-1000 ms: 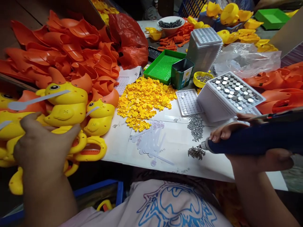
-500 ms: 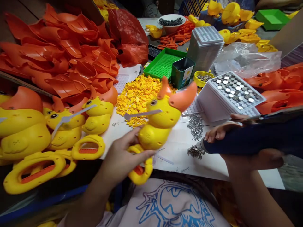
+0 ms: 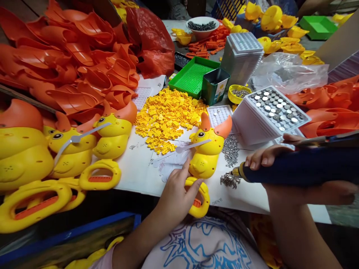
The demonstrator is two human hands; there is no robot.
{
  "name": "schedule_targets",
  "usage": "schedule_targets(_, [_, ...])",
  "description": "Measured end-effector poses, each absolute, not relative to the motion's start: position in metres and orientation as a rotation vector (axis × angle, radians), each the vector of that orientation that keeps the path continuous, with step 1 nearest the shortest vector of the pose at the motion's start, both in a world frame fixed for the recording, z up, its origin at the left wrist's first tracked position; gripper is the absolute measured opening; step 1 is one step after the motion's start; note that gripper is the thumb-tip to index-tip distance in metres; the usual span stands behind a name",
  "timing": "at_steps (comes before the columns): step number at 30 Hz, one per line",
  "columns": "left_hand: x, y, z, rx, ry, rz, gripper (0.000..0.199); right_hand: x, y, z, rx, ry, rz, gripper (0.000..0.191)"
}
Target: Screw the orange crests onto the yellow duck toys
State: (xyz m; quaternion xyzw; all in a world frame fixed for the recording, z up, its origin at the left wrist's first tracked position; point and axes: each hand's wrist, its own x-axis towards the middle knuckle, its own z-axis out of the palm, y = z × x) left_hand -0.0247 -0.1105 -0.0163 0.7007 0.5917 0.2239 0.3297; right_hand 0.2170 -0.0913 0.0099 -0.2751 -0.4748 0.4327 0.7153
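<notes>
A yellow plastic duck toy [image 3: 206, 158] with an orange beak, an orange crest and a ring handle is at the table's front. My left hand [image 3: 175, 192] grips it around the neck of the handle, thumb over the ring. A pale grey strip crosses the toy's head and sticks out to the left. In my right hand [image 3: 265, 157] is a dark blue electric screwdriver [image 3: 291, 164], held level and pointing left. Its tip is at a small heap of screws [image 3: 230, 181]; whether a screw is on it I cannot make out.
Similar duck toys [image 3: 109, 138] stand at left, below piled orange parts [image 3: 84, 56]. Yellow clips [image 3: 165, 116] are heaped mid-table. Silver pieces [image 3: 231, 149], a green tray [image 3: 193, 76], a dark tin [image 3: 214, 86] and a tray of button cells [image 3: 276, 108] lie beyond.
My left hand has brought the duck toy down and to the right, turning it more upright. The screwdriver's tip stays at the screw heap.
</notes>
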Motion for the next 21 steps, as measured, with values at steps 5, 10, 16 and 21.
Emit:
schedule_targets(5, [-0.02, -0.116, -0.015, 2.211, 1.567, 0.573, 0.051, 0.216, -0.091, 0.033, -0.67, -1.008, 0.928, 0.052])
schedule_targets(10, [-0.014, -0.121, 0.003, 2.487, 1.628, 0.671, 0.03, 0.214, -0.089, 0.047, -0.633, -1.008, 0.934, 0.035])
schedule_targets(16, [0.014, -0.114, 0.018, 2.529, 1.35, 0.67, 0.013, 0.215, -0.093, 0.051, -0.594, -1.014, 0.924, 0.036])
schedule_targets(21, [0.033, -0.1, 0.021, 2.603, 1.293, 0.499, 0.012, 0.216, -0.098, 0.052, -0.602, -0.978, 0.929, 0.027])
